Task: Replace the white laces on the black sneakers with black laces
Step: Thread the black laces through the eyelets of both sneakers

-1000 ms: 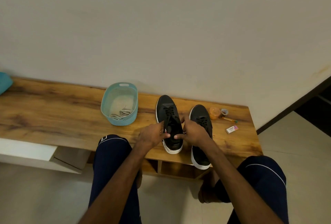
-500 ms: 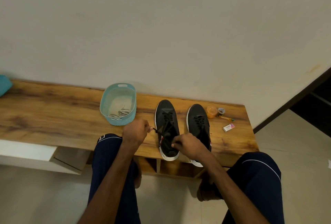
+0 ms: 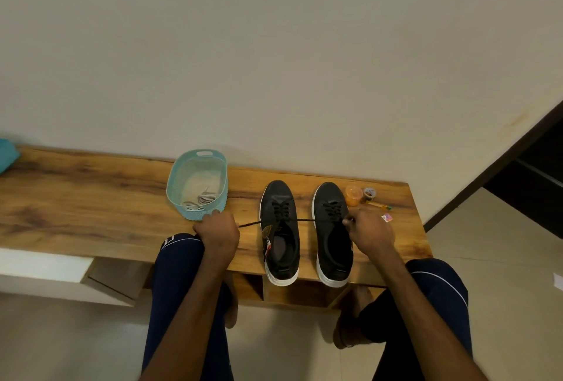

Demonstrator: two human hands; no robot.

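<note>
Two black sneakers stand side by side at the middle of the frame, toes toward the wall and heels overhanging the near edge of the wooden worktop (image 3: 76, 197): the centre sneaker (image 3: 277, 194) and, to its right in the frame, the outer sneaker (image 3: 329, 196). Both show black lacing. One black lace (image 3: 304, 220) runs taut across the centre sneaker, an end in each hand. The left hand (image 3: 217, 234) has its fingers curled in a fist round one end, just at the near wall of the single teal basket (image 3: 224, 167), which holds a small heap of white laces (image 3: 202, 199). The right hand (image 3: 370, 231) pinches the other end over the outer sneaker. Four small things sit near the worktop's right end: an orange pot (image 3: 353, 194), a tiny jar (image 3: 369, 193), a pencil (image 3: 377, 205) and an eraser (image 3: 386, 218). Left of the basket a long bare stretch of worktop runs to the frame's left edge.
</note>
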